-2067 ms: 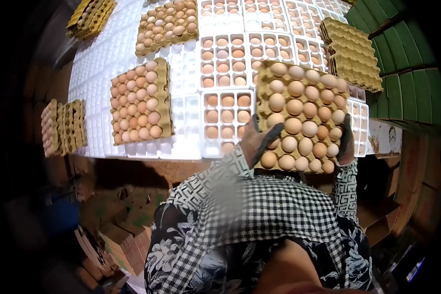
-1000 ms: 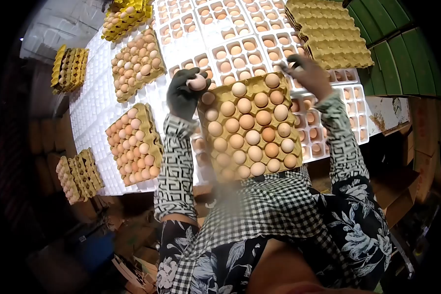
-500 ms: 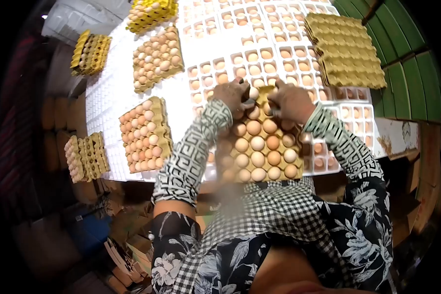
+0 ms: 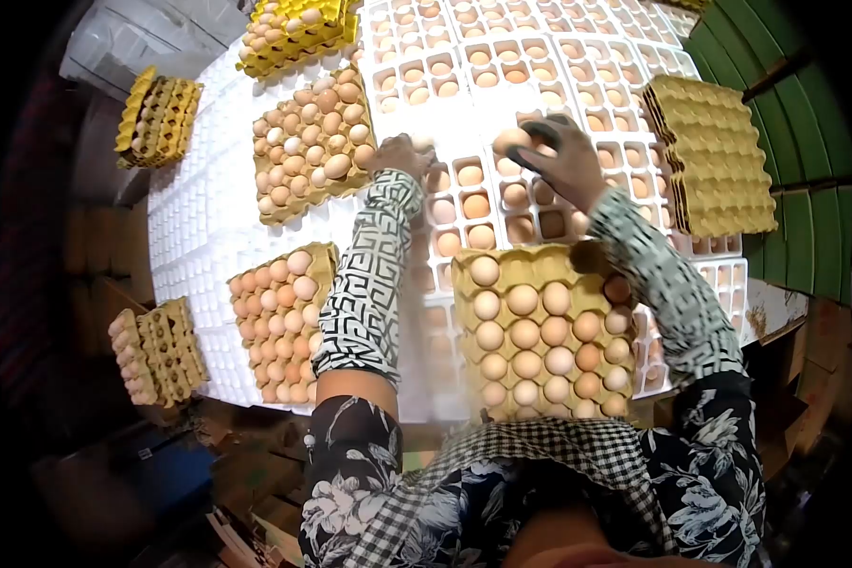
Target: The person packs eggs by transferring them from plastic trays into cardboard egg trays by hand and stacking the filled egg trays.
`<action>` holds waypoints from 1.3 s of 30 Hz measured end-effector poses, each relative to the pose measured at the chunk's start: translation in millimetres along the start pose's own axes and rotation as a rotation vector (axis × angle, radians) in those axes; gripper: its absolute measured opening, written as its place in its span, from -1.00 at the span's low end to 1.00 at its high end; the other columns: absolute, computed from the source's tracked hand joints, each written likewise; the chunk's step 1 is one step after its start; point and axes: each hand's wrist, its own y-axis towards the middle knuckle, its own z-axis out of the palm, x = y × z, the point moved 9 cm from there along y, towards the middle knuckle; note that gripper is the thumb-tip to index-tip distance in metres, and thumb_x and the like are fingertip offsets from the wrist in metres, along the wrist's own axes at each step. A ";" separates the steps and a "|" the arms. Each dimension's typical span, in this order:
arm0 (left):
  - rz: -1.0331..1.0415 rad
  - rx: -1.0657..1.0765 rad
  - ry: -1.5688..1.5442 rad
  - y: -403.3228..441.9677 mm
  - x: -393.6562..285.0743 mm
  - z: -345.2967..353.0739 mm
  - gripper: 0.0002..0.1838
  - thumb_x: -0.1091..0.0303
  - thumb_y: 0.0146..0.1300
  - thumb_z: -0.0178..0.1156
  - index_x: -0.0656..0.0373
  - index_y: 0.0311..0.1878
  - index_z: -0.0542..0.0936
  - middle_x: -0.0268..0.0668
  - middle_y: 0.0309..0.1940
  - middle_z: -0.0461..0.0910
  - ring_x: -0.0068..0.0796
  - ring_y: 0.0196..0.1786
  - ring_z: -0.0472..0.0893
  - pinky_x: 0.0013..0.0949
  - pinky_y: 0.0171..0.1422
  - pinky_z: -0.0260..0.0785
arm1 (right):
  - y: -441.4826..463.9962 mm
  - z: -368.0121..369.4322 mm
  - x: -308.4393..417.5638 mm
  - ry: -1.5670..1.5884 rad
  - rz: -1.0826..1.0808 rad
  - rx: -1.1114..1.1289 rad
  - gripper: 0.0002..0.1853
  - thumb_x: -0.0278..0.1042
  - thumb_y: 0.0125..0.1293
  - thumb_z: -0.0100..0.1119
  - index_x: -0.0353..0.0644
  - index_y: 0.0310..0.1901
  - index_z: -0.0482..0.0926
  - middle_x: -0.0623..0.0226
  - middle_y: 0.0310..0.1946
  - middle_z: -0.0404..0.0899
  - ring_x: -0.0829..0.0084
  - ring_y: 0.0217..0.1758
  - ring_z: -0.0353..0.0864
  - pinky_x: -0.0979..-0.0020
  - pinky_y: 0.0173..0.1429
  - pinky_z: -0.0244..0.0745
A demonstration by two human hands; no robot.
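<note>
My right hand (image 4: 563, 159), in a dark glove with bare-looking skin at the back, has its fingers curled round an egg (image 4: 511, 142) above the white divided trays. A second egg shows between its fingers. My left hand (image 4: 402, 157) is further left over the bright white trays, with a pale egg (image 4: 422, 144) at its fingertips, partly lost in glare. Below the hands, close to my body, a cardboard egg tray (image 4: 571, 270) holds several eggs and has empty cups along its top and upper right. White cells (image 4: 461, 206) just beyond it hold brown eggs.
Two full cardboard egg trays (image 4: 324, 260) (image 4: 265, 214) lie at the left. Stacked yellow trays (image 4: 298, 43) stand behind them, with further stacks (image 4: 161, 118) (image 4: 172, 350) along the left edge. Empty stacked cardboard trays (image 4: 715, 156) are at the right, before green boxes (image 4: 824, 241).
Both hands have left the cardboard tray's far edge and moved out over the white trays with eggs. More cups in the tray are bare. Earlier, both hands held the tray by its sides.
</note>
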 end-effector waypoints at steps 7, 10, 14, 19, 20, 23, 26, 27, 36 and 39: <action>0.312 -0.609 -0.590 29.8 -8.3 -48.1 -0.63 0.27 0.26 0.22 0.09 0.13 0.54 -0.11 0.04 0.57 -0.04 0.09 0.54 -0.09 0.24 0.37 | 66.5 117.1 -26.3 -0.564 0.194 0.357 -0.41 0.15 0.24 0.22 0.05 0.24 0.54 0.14 0.33 0.35 0.18 0.25 0.54 0.25 0.30 0.46; 0.450 -0.513 -0.358 69.3 -23.9 2.5 -0.58 0.27 0.25 0.21 0.05 0.19 0.51 -0.20 0.17 0.52 -0.14 0.21 0.49 0.02 0.41 0.22 | 74.2 75.4 -29.1 -0.299 0.120 -0.075 -0.55 0.04 0.27 0.22 -0.04 0.08 0.64 0.18 0.13 0.56 0.18 0.10 0.63 0.22 0.21 0.51; 0.352 -0.283 -0.149 71.4 -22.3 53.0 -0.45 0.11 0.36 0.10 -0.01 0.39 0.35 -0.23 0.38 0.35 -0.07 0.48 0.24 0.15 0.59 -0.11 | 116.5 37.9 -79.2 0.213 0.051 -0.389 -0.71 -0.19 0.31 0.17 -0.08 -0.01 0.69 0.15 0.08 0.61 0.11 0.05 0.63 0.23 0.18 0.51; 0.442 -0.180 -0.789 22.6 -8.3 7.5 -0.54 0.22 0.27 0.25 0.14 0.22 0.55 -0.17 0.05 0.63 -0.20 0.13 0.61 -0.15 0.27 0.43 | 99.2 49.3 -83.4 -0.488 -0.208 -0.385 -0.61 -0.19 0.31 0.14 -0.04 0.15 0.60 0.17 0.13 0.60 0.08 0.19 0.56 0.13 0.36 0.37; 0.315 0.010 -0.873 -11.5 -10.1 -1.4 -0.55 0.25 0.24 0.28 0.16 0.18 0.57 -0.19 -0.05 0.66 -0.28 0.01 0.65 -0.23 0.16 0.47 | 82.9 33.8 -62.3 -0.349 -0.188 -0.287 -0.59 -0.15 0.38 0.09 -0.02 0.22 0.54 0.12 0.19 0.54 0.20 0.23 0.53 0.25 0.35 0.39; 0.641 0.239 -0.934 -107.0 -18.8 -15.0 -0.50 0.24 0.12 0.38 0.16 0.14 0.61 -0.18 -0.05 0.65 -0.40 0.02 0.62 -0.33 0.14 0.46 | 23.4 -5.1 -11.4 0.142 -0.161 0.020 -0.57 -0.15 0.25 0.26 -0.15 0.11 0.61 0.20 0.07 0.63 0.16 0.13 0.62 0.17 0.30 0.44; 0.863 0.148 -0.365 -189.7 -44.2 2.0 -0.37 0.06 0.04 0.40 0.03 0.21 0.56 -0.15 0.12 0.59 -0.04 0.25 0.51 -0.02 0.46 0.22 | -74.9 4.9 35.2 0.024 -0.323 0.364 -0.52 -0.15 0.13 0.39 -0.19 0.07 0.62 0.20 -0.05 0.65 0.22 0.07 0.64 0.23 0.28 0.45; 0.841 0.169 -0.377 -201.7 -46.3 11.5 -0.37 0.05 0.04 0.40 0.01 0.22 0.55 -0.17 0.15 0.58 -0.01 0.28 0.48 0.04 0.50 0.16 | -102.9 16.4 54.3 -0.095 -0.364 0.492 -0.50 -0.14 0.10 0.42 -0.17 0.07 0.62 0.19 -0.08 0.64 0.19 0.09 0.62 0.17 0.33 0.40; 0.566 0.002 -0.916 -213.4 -17.2 -22.3 -0.53 0.26 0.22 0.28 0.20 0.17 0.52 -0.16 0.03 0.61 -0.25 0.11 0.57 -0.25 0.27 0.40 | -173.8 -32.6 39.6 0.369 0.013 0.071 -0.58 -0.21 0.18 0.27 -0.19 0.06 0.58 0.31 -0.06 0.62 0.42 -0.04 0.60 0.30 0.22 0.45; 0.062 0.312 -1.601 -217.8 10.5 -16.1 -0.71 0.31 0.34 0.11 0.23 0.06 0.54 -0.31 -0.18 0.62 -0.53 -0.11 0.61 -0.42 0.04 0.47 | -168.9 -58.3 6.7 0.776 0.223 0.149 -0.69 -0.25 0.23 0.19 -0.25 -0.07 0.60 0.41 -0.25 0.61 0.58 -0.18 0.55 0.47 -0.16 0.49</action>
